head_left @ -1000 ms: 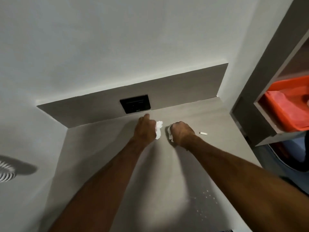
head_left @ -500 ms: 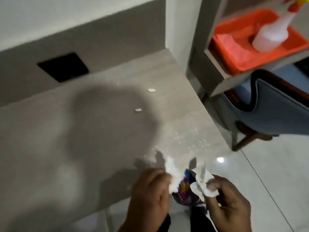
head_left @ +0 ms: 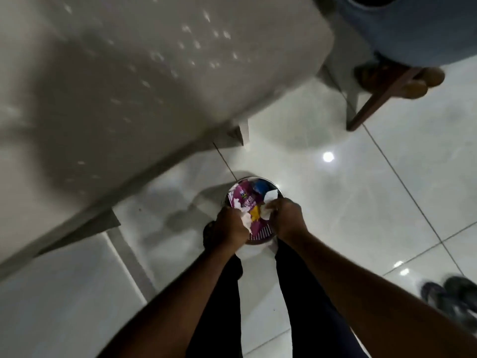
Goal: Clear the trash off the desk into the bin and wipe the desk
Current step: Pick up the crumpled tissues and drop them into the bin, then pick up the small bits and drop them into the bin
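A small round metal bin (head_left: 275, 188) stands on the floor between my feet, holding a purple wrapper (head_left: 245, 200), a blue item and a yellow scrap. My left hand (head_left: 230, 228) is over the bin's left rim, shut on a crumpled white paper scrap (head_left: 246, 218). My right hand (head_left: 286, 219) is over the right rim, shut on another white paper scrap (head_left: 269, 202). The grey desk (head_left: 116, 99) fills the upper left, its top speckled with small white crumbs (head_left: 196, 45).
A blue chair (head_left: 418, 29) with brown wooden legs (head_left: 382, 96) stands at the upper right beside the desk. Glossy white floor tiles (head_left: 361, 202) surround the bin. Dark sandals (head_left: 454, 295) lie at the lower right. My dark trouser legs show below the hands.
My hands carried the paper scraps from the back of the desk down off its front edge to the bin. The view tilted from the wall down to the floor.
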